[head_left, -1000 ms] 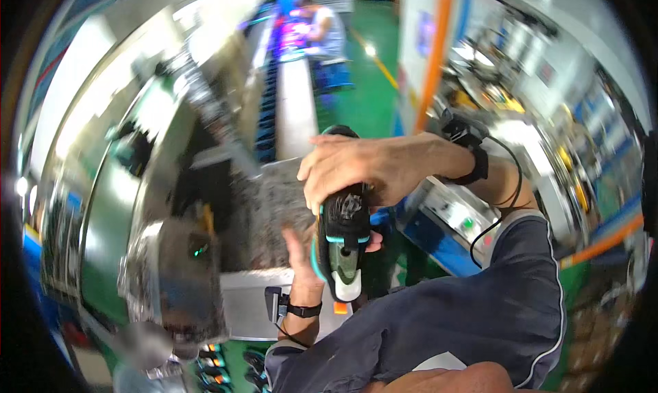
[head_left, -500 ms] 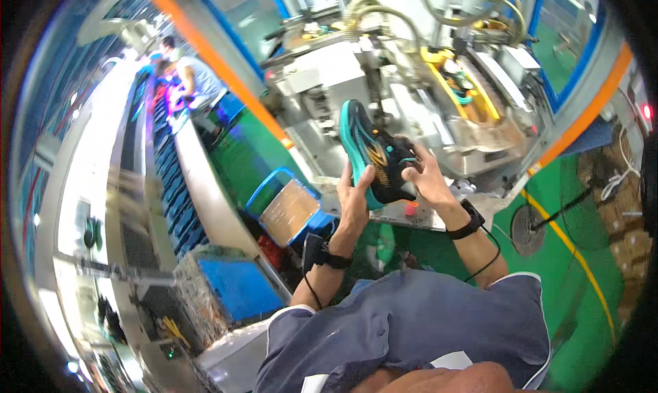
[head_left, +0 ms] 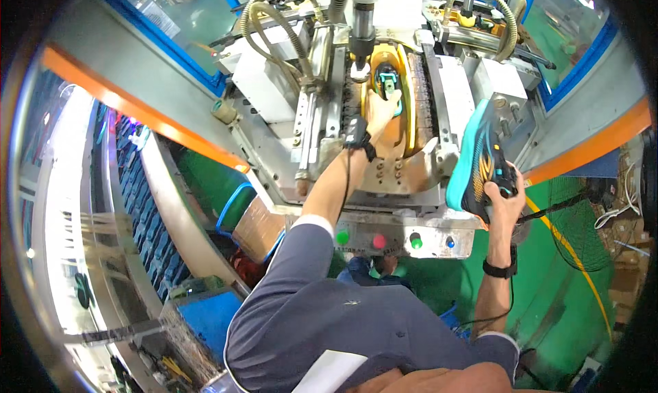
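My right hand grips a black sneaker with a teal sole and orange marks, held toe up at the right of the press. Its thumb lies on the shoe's side, near the heel. My left hand reaches into the press and closes on a second black and teal sneaker. That shoe sits in the yellow-lined cradle, its lower part covered by my fingers. Just left of it hangs the press's vertical metal rod.
Coloured buttons line the front control panel. Orange-edged frame posts flank the machine. Left of it, a conveyor carries dark shoe-shaped pieces, beside a blue-topped box. A round wire guard stands at the right.
Both hands held one sneaker before the press. Now my right hand alone has it, further right, while my left hand has moved onto the shoe in the cradle. The view has turned toward the press.
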{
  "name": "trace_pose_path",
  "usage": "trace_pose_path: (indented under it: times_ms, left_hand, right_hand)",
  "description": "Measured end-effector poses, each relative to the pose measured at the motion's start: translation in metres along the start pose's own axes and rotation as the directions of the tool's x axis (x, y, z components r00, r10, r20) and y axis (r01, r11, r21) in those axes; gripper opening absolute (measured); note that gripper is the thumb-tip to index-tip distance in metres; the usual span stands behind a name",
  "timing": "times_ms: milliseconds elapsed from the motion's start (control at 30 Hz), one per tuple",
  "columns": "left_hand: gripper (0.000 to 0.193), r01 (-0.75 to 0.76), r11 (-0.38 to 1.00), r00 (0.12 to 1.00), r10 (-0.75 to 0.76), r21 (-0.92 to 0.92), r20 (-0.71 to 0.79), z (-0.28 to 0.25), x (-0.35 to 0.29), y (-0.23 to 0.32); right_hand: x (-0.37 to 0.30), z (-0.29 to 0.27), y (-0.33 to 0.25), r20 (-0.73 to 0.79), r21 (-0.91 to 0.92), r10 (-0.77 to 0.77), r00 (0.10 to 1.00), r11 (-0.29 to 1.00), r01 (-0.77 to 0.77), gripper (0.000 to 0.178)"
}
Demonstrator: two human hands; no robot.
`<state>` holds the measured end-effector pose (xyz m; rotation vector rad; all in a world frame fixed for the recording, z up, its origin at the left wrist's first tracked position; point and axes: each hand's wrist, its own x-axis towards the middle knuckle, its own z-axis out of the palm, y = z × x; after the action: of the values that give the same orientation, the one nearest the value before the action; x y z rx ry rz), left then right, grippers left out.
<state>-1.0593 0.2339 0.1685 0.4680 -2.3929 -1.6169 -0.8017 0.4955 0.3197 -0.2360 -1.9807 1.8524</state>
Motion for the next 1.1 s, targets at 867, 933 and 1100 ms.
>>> trace_pose_path:
  times_ms: [867, 933, 1100]
  left_hand:
    - [0.049, 0.311, 0.599, 0.906, -0.421, -0.738, 0.041, -0.391, -0.294, 0.03]
    - [0.046, 0.166, 0.611, 0.924, -0.37, -0.774, -0.094, -0.399, -0.33, 0.002]
    - [0.037, 0.211, 0.686, 0.597, -0.655, -0.697, -0.464, -0.363, -0.422, -0.03]
  right_hand:
    - [0.192, 0.338, 0.147, 0.229, -0.894, -0.117, 0.966, 0.368, 0.256, 0.039]
    - [0.197, 0.333, 0.15, 0.307, -0.86, -0.077, 0.948, 0.403, 0.311, 0.044]
    - [0.096, 0.308, 0.106, 0.537, -0.509, -0.435, 0.723, 0.516, 0.689, 0.05]
